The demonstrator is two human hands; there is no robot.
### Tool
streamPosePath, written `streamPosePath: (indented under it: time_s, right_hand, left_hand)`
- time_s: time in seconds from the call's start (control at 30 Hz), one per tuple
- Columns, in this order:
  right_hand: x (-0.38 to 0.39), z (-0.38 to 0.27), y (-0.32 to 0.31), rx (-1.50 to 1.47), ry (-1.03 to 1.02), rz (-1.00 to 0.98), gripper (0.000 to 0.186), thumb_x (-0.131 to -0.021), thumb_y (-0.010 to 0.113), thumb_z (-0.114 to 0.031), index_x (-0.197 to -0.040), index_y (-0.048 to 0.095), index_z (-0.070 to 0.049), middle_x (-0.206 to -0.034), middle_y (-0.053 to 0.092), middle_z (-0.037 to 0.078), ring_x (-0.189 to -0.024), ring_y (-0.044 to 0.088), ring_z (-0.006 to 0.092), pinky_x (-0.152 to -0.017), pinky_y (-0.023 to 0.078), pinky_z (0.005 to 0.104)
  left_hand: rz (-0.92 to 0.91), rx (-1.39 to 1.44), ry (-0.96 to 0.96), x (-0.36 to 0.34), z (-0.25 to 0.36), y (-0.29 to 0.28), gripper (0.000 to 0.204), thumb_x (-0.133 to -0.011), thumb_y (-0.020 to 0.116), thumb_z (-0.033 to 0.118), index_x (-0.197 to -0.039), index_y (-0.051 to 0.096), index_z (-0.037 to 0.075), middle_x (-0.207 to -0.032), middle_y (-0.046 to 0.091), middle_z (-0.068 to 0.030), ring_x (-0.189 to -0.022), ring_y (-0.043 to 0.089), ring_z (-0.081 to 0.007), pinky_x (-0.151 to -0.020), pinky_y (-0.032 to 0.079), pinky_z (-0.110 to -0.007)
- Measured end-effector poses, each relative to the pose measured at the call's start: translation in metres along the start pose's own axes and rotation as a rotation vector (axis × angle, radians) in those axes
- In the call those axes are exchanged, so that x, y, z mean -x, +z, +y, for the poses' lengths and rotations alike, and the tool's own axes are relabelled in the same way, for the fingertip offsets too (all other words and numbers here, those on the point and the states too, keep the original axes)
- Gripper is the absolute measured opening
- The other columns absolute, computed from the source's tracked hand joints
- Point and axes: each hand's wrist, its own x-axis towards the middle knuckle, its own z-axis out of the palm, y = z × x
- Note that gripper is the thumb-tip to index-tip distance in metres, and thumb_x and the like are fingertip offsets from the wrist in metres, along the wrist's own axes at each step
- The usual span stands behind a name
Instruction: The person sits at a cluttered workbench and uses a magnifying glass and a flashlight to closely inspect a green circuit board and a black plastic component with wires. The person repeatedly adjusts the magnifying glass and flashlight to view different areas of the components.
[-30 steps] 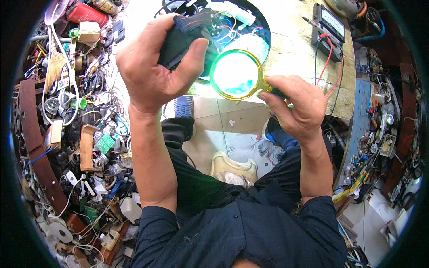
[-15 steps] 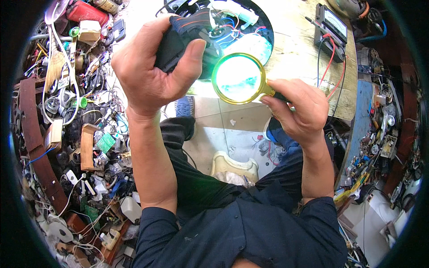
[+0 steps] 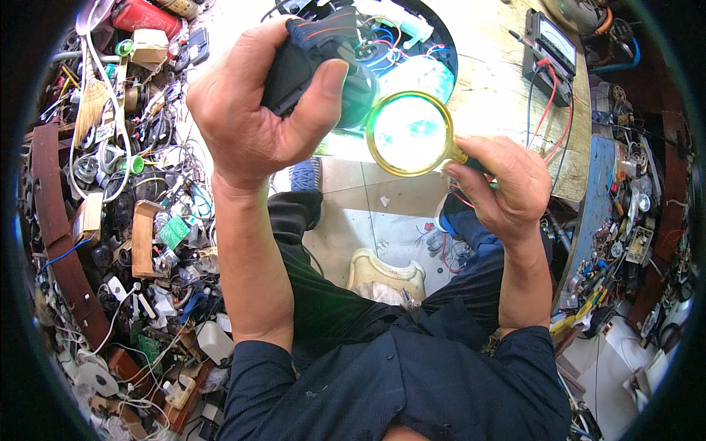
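My left hand [image 3: 250, 117] is wrapped round what looks like a black headlamp [image 3: 290, 73], with a dark strap striped in orange. Its round front end points toward the lit area at the middle of the bench. My right hand [image 3: 511, 180] pinches the dark handle of a magnifying glass [image 3: 447, 121] with a gold-coloured rim. The lens glows white and green and stands just right of the headlamp, apart from it. Beyond them, a round black housing [image 3: 450, 33] holds coloured wires, a white plastic part [image 3: 401, 22] and a brightly lit board [image 3: 430, 73].
An analog multimeter [image 3: 553, 48] with red and black leads sits at the bench's right side. Wires, boards and scrap parts [image 3: 173, 231] heap up on the left. More parts [image 3: 625, 213] crowd the right. A cream-coloured stool [image 3: 386, 272] stands between my legs.
The magnifying glass has shifted a little to the right and slightly down with my right hand. The headlamp in my left hand has tilted slightly and moved a touch right.
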Motion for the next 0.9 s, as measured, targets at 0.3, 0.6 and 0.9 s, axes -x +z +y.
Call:
streamPosePath:
  time_s: [0.3, 0.6, 0.9]
  right_hand:
    - [0.0055, -0.0009, -0.0049, 0.020, 0.010, -0.026, 0.037, -0.076, 0.089, -0.007, -0.109, 0.072, -0.001, -0.085, 0.073, 0.012, -0.068, 0.070, 0.0263, -0.059, 0.053, 0.0349]
    - [0.0093, 0.0013, -0.0046, -0.004, 0.020, -0.020, 0.036, -0.076, 0.089, -0.007, -0.107, 0.072, -0.002, -0.085, 0.073, 0.011, -0.067, 0.069, 0.0253, -0.056, 0.051, 0.0353]
    - [0.0081, 0.0023, -0.0031, -0.015, -0.009, -0.002, 0.037, -0.074, 0.089, -0.006, -0.107, 0.072, -0.002, -0.085, 0.073, 0.010, -0.065, 0.068, 0.0249, -0.055, 0.050, 0.0349]
  left_hand:
    - [-0.010, -0.012, 0.009, -0.0017, -0.0009, 0.0000, 0.034, -0.086, 0.083, 0.030, -0.102, 0.073, 0.002, -0.069, 0.068, -0.0063, -0.053, 0.063, -0.0146, -0.052, 0.050, -0.027]
    - [0.010, 0.021, 0.029, -0.0014, -0.0028, 0.0051, 0.034, -0.087, 0.082, 0.032, -0.100, 0.072, 0.002, -0.066, 0.065, -0.0051, -0.051, 0.061, -0.0144, -0.052, 0.049, -0.027]
    - [0.012, 0.015, 0.067, -0.0025, -0.0037, 0.0085, 0.035, -0.088, 0.081, 0.033, -0.101, 0.072, 0.002, -0.066, 0.065, -0.0050, -0.051, 0.061, -0.0143, -0.051, 0.049, -0.027]
